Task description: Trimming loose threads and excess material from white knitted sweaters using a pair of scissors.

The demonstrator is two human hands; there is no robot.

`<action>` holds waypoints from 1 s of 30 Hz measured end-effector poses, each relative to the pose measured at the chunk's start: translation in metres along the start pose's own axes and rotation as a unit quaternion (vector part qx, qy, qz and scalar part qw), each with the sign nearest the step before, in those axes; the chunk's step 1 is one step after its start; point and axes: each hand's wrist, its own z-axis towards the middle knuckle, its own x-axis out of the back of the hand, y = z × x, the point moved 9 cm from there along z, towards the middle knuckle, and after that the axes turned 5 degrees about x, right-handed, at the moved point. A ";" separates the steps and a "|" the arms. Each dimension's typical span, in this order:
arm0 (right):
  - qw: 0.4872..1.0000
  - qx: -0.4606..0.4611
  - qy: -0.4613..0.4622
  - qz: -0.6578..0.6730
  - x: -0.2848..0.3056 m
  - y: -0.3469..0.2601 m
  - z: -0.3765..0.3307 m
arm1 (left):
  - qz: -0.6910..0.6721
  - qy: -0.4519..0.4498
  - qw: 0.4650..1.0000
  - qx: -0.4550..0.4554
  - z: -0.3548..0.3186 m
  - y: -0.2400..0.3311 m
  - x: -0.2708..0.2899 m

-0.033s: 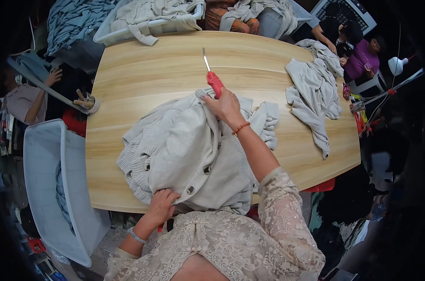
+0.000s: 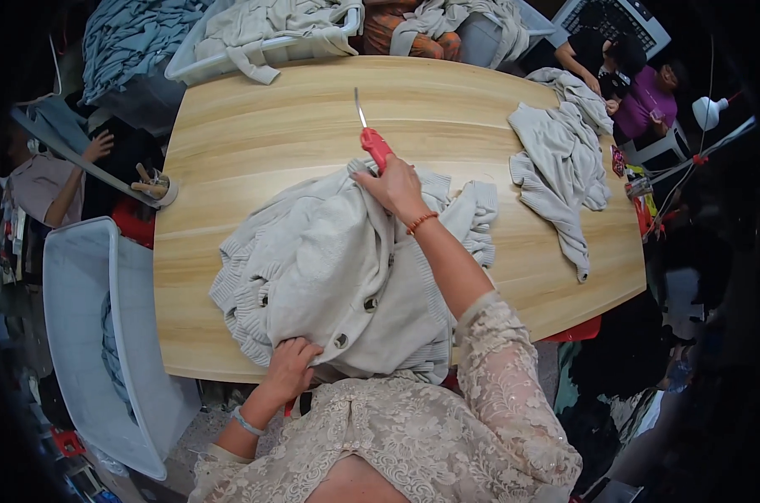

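A cream knitted cardigan [image 2: 313,251] with dark buttons and ribbed edges lies bunched on the wooden table in front of me. At its near edge, the fingers of my left hand [image 2: 292,366] are bent over the fabric beside a button, gripping it. My right hand [image 2: 394,186] is over the far part of the cardigan, closed around a red-handled tool [image 2: 376,148] whose narrow metal blade points away from me. The tool's exact kind is hard to make out. Some fingertips of this hand also touch the knit.
Another cream knit garment [image 2: 564,159] lies at the table's [image 2: 220,126] right. Bins of clothes, including a white bin [image 2: 191,71], line the far edge. A tall white bin [image 2: 82,335] stands left. A cup [image 2: 168,191] is fixed at the left edge. Other people sit around.
My right hand and the red-handled tool have shifted slightly to the left. My left hand and the cardigan stay where they were.
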 end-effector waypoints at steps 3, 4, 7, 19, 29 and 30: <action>0.987 -0.067 -0.122 0.074 -0.048 0.027 0.012 | 0.003 0.038 0.999 0.009 0.007 -0.008 0.008; 0.983 -0.061 -0.137 0.102 -0.054 0.029 0.013 | 0.011 0.054 0.998 0.012 0.010 -0.016 0.018; 0.988 -0.062 -0.087 0.107 -0.010 0.030 0.011 | 0.119 0.183 0.975 0.050 0.015 -0.059 0.081; 0.983 -0.162 -0.067 -0.056 0.151 0.145 -0.130 | 0.159 0.174 0.971 -0.038 -0.005 -0.036 0.079; 0.969 -0.041 -0.031 -0.243 0.118 0.103 -0.218 | 0.038 0.084 0.996 0.017 -0.001 -0.050 0.035; 0.985 0.001 -0.038 -0.166 0.112 0.085 -0.223 | 0.030 0.081 0.996 0.021 0.000 -0.053 0.033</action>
